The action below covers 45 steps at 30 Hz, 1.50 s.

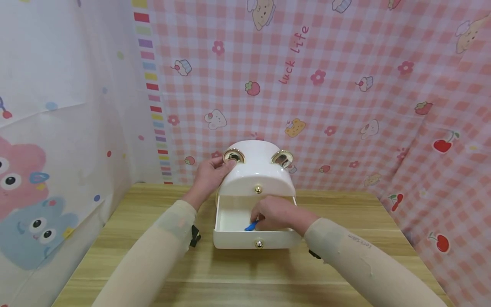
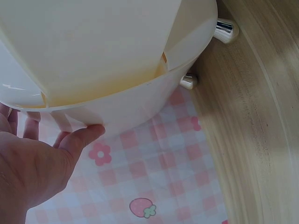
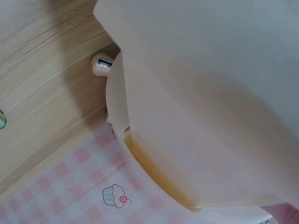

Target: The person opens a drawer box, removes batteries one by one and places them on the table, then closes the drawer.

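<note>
A white storage box (image 1: pixel 256 168) with two gold-rimmed eye shapes and gold knobs stands on the table, its lower drawer (image 1: pixel 251 240) pulled out. My left hand (image 1: pixel 209 175) holds the box's side by the left eye; in the left wrist view, the fingers (image 2: pixel 84 137) of this hand (image 2: pixel 37 168) lie against the curved wall. Inside the drawer, my right hand (image 1: pixel 274 213) pinches a small blue object (image 1: pixel 251 226), whose kind I cannot tell. The right wrist view shows mostly the drawer's outer side (image 3: pixel 196 102), with only a sliver of hand at the lower right.
The wooden table (image 1: pixel 184 273) extends around the box. A pink checked cloth (image 1: pixel 345 128) hangs behind it and on the right, and a white patterned cloth (image 1: pixel 88 140) on the left. Part of a small green item (image 3: pixel 3 120) shows at the right wrist view's left edge.
</note>
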### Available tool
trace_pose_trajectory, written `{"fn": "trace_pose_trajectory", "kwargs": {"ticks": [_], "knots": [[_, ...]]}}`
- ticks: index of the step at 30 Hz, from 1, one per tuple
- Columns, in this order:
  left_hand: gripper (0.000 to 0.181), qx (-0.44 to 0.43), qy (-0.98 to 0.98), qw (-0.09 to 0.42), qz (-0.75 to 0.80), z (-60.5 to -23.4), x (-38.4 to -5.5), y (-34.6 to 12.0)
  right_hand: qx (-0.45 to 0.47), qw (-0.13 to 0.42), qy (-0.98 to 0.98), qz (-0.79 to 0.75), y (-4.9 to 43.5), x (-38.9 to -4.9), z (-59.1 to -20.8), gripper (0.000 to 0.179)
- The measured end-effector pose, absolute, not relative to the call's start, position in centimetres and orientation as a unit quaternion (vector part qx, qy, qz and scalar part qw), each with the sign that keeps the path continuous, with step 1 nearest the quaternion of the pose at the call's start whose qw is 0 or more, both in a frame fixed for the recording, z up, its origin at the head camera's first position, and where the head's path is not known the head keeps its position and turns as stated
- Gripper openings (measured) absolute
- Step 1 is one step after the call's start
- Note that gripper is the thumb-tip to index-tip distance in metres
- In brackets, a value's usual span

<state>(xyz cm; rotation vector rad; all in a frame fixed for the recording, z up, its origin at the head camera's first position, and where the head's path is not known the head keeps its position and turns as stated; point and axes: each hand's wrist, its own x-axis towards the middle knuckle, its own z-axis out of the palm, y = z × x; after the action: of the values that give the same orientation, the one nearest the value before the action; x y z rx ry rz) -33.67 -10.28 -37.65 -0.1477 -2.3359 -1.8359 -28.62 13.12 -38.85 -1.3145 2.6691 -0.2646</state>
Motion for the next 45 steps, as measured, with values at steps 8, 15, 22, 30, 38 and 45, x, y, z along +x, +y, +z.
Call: {"fn": "trace_pose_trajectory", "kwargs": {"ticks": [8,15,22,30,38,45], "knots": [[0.043,-0.05,-0.78,0.078,-0.619,-37.7,-33.8,-10.4,-0.445,0.068,0.889,-0.087,13.0,-28.5,-38.9,0.012],[0.042,-0.05,-0.78,0.076,-0.619,-37.6,-33.7,-10.4,-0.448,0.091,0.884,-0.098,12.6,-28.6,-38.8,0.009],[0.043,-0.05,-0.776,0.074,-0.624,-37.5,-33.7,-10.4,-0.448,0.074,0.889,-0.062,12.2,-28.3,-38.8,0.01],[0.041,-0.056,-0.775,0.074,-0.625,-37.6,-33.8,-10.4,-0.457,0.04,0.888,-0.046,11.9,-28.2,-39.3,0.011],[0.039,-0.054,-0.776,0.074,-0.624,-37.5,-33.8,-10.4,-0.451,0.055,0.888,-0.063,12.0,-28.1,-39.2,0.016],[0.038,-0.054,-0.778,0.078,-0.622,-37.6,-33.9,-10.4,-0.446,0.057,0.891,-0.053,12.0,-28.1,-39.1,0.019]]}}
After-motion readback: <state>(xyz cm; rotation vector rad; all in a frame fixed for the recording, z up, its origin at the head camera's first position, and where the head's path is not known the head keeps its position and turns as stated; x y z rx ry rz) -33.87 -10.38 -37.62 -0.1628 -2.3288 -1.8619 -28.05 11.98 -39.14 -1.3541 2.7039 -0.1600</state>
